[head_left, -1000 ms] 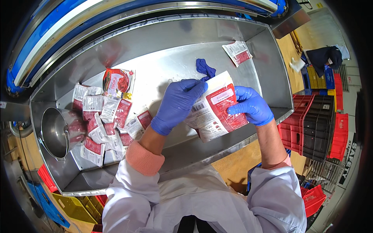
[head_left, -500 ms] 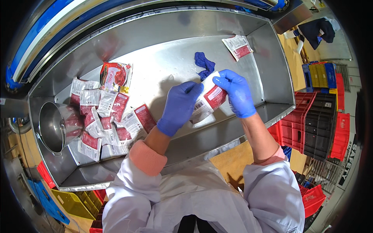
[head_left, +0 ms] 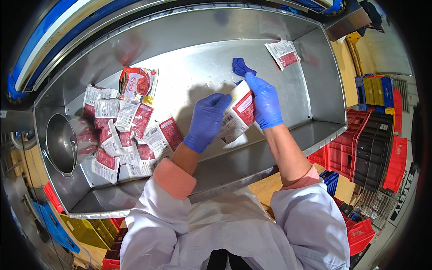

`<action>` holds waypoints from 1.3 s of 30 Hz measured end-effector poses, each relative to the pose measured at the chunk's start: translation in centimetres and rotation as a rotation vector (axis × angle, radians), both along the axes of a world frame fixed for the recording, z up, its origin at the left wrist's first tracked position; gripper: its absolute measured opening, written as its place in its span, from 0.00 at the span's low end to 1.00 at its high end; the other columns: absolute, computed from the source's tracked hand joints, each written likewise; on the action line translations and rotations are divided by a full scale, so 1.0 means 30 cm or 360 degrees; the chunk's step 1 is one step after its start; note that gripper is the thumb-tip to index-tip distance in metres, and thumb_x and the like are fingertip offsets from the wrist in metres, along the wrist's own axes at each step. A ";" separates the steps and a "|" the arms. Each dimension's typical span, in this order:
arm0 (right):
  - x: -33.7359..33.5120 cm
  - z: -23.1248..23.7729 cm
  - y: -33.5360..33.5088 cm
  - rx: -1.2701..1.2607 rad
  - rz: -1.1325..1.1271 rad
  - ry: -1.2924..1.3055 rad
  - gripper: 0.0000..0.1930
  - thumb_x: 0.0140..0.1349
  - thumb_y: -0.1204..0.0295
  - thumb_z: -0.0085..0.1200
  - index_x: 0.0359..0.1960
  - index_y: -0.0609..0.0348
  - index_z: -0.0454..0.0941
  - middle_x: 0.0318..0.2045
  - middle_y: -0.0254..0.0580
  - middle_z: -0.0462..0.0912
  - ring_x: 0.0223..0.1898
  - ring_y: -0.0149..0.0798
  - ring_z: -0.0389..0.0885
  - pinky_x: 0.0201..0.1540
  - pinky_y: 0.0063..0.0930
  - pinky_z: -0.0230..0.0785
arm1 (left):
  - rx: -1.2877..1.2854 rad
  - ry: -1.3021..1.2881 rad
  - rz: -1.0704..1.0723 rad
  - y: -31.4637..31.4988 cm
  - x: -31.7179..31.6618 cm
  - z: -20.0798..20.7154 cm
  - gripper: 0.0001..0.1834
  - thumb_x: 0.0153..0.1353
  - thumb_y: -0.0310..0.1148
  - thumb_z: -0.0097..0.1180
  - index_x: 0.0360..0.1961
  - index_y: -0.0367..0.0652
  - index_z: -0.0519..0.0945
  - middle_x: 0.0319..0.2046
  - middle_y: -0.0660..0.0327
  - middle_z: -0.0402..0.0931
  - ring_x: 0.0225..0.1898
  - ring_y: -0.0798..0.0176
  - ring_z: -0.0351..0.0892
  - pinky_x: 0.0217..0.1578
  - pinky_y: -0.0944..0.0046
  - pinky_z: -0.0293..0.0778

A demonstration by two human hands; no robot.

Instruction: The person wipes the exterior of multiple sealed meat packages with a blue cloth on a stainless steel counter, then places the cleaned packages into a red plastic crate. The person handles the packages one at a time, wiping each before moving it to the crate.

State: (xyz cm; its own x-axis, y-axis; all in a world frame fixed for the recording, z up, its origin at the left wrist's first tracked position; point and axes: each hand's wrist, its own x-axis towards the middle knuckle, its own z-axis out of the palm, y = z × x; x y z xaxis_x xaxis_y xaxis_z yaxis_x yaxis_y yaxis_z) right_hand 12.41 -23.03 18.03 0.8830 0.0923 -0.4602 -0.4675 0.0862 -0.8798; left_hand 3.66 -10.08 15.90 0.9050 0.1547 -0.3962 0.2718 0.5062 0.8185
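Both my hands, in blue gloves, hold one red-and-white food pouch (head_left: 237,118) between them above the steel trough (head_left: 180,72). Its left edge is pinched by my left hand (head_left: 207,121), thumb on top. My right hand (head_left: 264,101) is closed on its upper right edge, thumb pointing up. The pouch is tilted, its printed back toward me. Just beyond it a crumpled dark blue glove (head_left: 243,67) lies on the trough floor. At the left is a heap of similar pouches (head_left: 128,118), one (head_left: 137,83) with its picture side up. Another pouch (head_left: 283,54) lies alone at the far right.
A steel bucket (head_left: 61,144) lies on its side at the trough's left end. Beyond the far wall runs a blue-edged machine frame (head_left: 45,45). Red crates (head_left: 339,139) and black crates (head_left: 372,148) are stacked to the right; a yellow crate (head_left: 87,231) sits below left.
My right hand has moved left and turned more upright on the pouch, and the pouch has tilted with it. The whole view has shifted slightly. The person at the upper right has mostly left view.
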 end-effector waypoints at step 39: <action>0.022 0.062 -0.017 -0.0036 0.0396 -0.0255 0.13 0.65 0.66 0.51 0.38 0.65 0.80 0.32 0.40 0.82 0.34 0.31 0.79 0.41 0.23 0.70 | 0.0015 -0.0045 -0.0059 0.106 0.003 0.038 0.10 0.57 0.29 0.59 0.38 0.36 0.82 0.30 0.65 0.80 0.32 0.75 0.76 0.35 0.72 0.73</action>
State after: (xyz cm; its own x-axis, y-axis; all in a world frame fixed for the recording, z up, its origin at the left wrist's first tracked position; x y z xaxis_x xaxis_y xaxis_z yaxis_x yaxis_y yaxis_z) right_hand 13.08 -23.53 19.88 0.8960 0.3066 -0.3213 -0.3271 -0.0340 -0.9444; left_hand 3.76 -6.90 17.03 0.9211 0.1244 -0.3690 0.2670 0.4882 0.8309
